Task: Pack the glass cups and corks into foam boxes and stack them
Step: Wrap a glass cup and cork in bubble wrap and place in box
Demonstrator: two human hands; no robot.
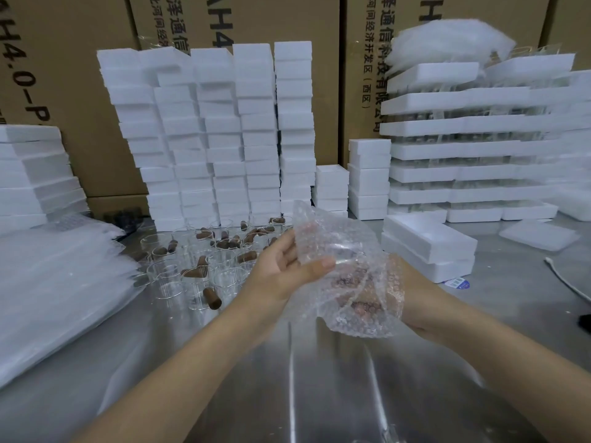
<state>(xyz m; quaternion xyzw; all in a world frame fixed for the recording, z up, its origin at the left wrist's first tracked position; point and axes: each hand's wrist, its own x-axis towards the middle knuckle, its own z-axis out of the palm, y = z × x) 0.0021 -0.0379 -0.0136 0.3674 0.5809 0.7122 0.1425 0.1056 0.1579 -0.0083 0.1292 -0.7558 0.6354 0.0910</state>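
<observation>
The bubble wrap point(345, 251) is pinched between thumb and fingers of the left grip point(287, 266) and cradled from below by the right grip point(415, 298), which is curled round it. It is judged light and limp. Whether anything is wrapped inside cannot be told. Beyond, on the table point(319, 378), glass cups point(198, 282) stand among corks point(212, 298). They are judged fragile and slippery, best taken round the wall

Through the bubble wrap point(343, 251) the right hand point(419, 302) and something brownish show only blurred; cardboard cartons point(271, 20) are cut by the top edge
</observation>
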